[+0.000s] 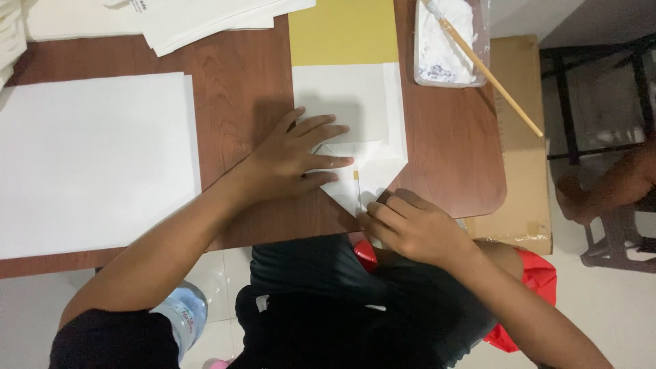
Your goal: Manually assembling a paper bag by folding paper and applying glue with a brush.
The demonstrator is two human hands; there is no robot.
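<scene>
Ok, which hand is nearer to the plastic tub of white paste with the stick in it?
Left. The left hand lies flat on the folded white paper, below-left of the tub. The right hand pinches the paper's bottom point at the table edge, farther off.

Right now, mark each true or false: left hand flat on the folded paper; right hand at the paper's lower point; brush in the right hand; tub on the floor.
1. Left hand lies flat on the folded paper: true.
2. Right hand is at the paper's lower point: true.
3. The brush is in the right hand: false; it rests in the tub.
4. The tub is on the floor: false; it stands on the table.
</scene>
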